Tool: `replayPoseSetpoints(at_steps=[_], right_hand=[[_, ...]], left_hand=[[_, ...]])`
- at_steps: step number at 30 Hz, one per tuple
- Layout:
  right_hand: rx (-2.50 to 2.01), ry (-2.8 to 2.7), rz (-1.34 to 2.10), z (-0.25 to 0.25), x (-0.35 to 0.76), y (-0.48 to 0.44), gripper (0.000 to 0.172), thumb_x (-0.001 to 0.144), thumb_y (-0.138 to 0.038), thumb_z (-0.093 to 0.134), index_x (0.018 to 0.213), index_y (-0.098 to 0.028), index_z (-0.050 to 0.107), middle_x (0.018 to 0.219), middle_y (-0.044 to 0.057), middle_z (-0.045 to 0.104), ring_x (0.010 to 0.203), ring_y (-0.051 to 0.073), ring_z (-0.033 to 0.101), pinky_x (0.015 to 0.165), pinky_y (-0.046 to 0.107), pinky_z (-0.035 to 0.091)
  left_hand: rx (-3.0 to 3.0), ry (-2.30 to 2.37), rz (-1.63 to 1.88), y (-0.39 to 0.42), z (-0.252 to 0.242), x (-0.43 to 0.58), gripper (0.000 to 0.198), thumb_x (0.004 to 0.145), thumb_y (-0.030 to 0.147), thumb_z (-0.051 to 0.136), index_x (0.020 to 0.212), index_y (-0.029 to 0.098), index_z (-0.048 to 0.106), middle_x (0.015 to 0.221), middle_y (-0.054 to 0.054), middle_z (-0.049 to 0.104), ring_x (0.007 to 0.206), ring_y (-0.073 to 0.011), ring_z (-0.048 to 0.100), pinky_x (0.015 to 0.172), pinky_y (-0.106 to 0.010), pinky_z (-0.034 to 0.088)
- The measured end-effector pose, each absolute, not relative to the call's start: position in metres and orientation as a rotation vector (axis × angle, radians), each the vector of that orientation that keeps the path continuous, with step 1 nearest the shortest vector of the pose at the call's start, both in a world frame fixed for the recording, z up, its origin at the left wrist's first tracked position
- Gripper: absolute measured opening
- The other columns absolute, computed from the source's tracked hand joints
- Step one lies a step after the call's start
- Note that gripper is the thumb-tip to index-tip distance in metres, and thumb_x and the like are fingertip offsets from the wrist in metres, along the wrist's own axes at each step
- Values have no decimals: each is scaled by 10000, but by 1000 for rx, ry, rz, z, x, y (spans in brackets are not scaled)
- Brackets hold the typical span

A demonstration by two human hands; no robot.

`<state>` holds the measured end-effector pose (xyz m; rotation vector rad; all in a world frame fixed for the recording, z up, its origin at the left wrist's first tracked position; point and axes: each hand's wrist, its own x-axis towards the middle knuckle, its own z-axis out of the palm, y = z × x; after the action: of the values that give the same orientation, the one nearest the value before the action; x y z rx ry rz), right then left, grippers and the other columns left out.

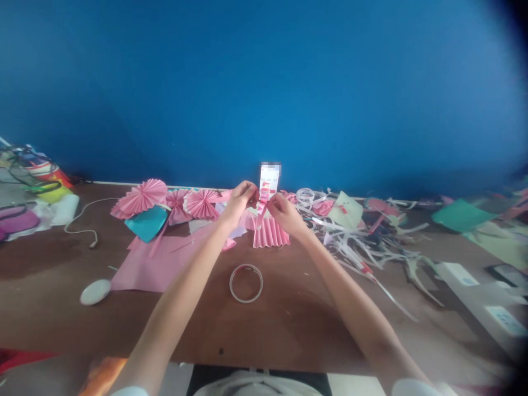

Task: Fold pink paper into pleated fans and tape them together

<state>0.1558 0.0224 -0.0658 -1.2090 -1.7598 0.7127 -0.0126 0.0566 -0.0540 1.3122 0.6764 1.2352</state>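
My left hand (239, 202) and my right hand (284, 212) are raised close together over the far part of the table, fingers pinched. Between them is a narrow pink paper strip (261, 210), at the fingertips of my right hand. The left fingertips are closed beside it, and what they hold is too small to make out. Just behind the hands a phone (270, 173) leans upright with its screen lit. Below the strip lies a pleated pink paper piece (271, 234). Nearer to me, a roll of clear tape (246, 283) lies flat between my forearms.
Pink paper fans (146, 195), a teal paper piece (147, 223) and a pink sheet (144, 269) lie left. Tangled white strips (363, 250) spread right, near a power strip (474, 297). A white oval object (95, 292) sits left. A blue wall (264, 82) rises behind.
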Motion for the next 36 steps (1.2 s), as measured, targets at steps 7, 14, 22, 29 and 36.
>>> replayPoseSetpoints(at_steps=[7, 14, 22, 29, 36], right_hand=[[-1327, -1636, 662, -73, 145, 18, 282, 754, -376, 673, 847, -225, 454, 647, -58, 476, 572, 122, 418, 537, 257, 281], [-1179, -1405, 766, -70, 144, 18, 404, 900, -575, 474, 733, -207, 478, 632, -37, 448, 589, 117, 392, 547, 250, 298], [-1199, -1271, 1173, -66, 145, 16, 489, 735, -652, 656, 751, -168, 588, 608, -25, 515, 544, 105, 420, 516, 247, 290], [-1312, -1230, 1174, -81, 142, 24, 428, 723, -555, 682, 601, -173, 533, 503, -56, 384, 494, 84, 320, 481, 251, 202], [-1181, -990, 1279, -77, 148, 26, 346, 770, -526, 645, 743, -187, 577, 590, -12, 533, 533, 136, 491, 490, 267, 357]], left_hand=[[1205, 582, 1210, 50, -48, -7, 195, 884, 341, 635, 833, 168, 559, 767, -1, 594, 644, -83, 569, 634, -213, 473], [1231, 572, 1223, 51, -44, -17, 191, 878, 341, 621, 835, 171, 546, 783, -15, 628, 643, -92, 573, 627, -222, 453], [1367, 542, 1104, 41, -39, -11, 205, 897, 340, 565, 780, 175, 534, 741, 4, 566, 655, -91, 546, 674, -232, 461], [1565, 542, 975, 34, -33, -14, 189, 941, 328, 509, 836, 174, 543, 780, -16, 598, 672, -105, 564, 689, -254, 464], [1498, 845, 1108, 48, -38, -27, 222, 924, 372, 549, 826, 172, 558, 758, -12, 548, 617, -82, 510, 525, -187, 379]])
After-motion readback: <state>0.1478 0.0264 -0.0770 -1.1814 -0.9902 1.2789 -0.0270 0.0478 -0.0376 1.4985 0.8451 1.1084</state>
